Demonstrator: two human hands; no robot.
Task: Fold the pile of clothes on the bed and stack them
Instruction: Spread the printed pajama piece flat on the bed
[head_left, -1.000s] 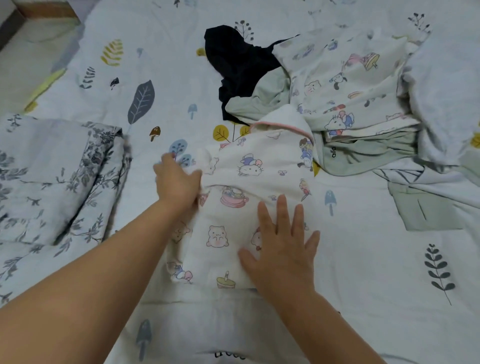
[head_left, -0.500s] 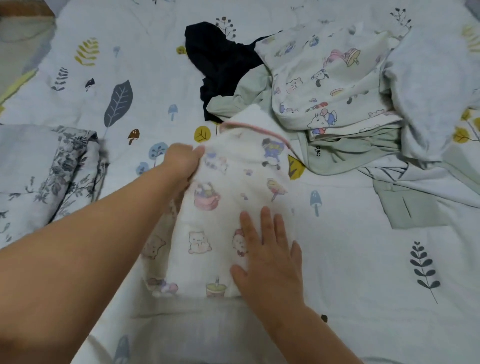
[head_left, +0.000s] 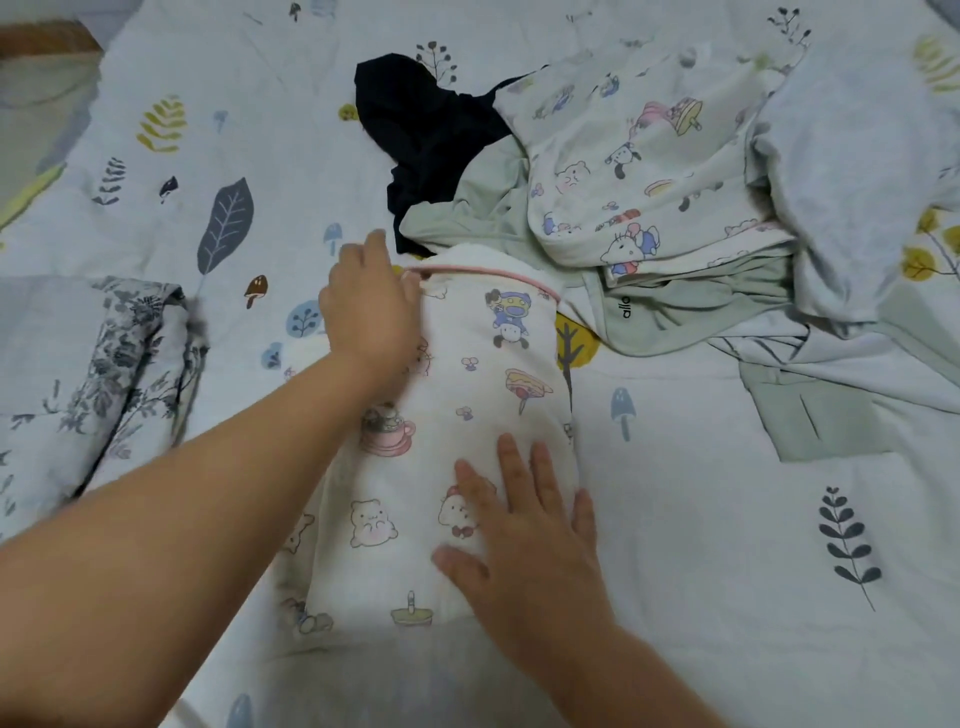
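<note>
The cartoon-print garment (head_left: 457, 415), pink-trimmed and partly folded, lies on the leaf-print bedsheet (head_left: 675, 519) just in front of the unfolded clothes pile (head_left: 623, 197), the right hand (head_left: 524, 551) pressing flat with spread fingers on its near end while the left hand (head_left: 371, 306) pinches its far left edge.

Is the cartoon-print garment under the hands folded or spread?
Folded: the garment is a narrow layered strip, right hand flat on it.
</note>
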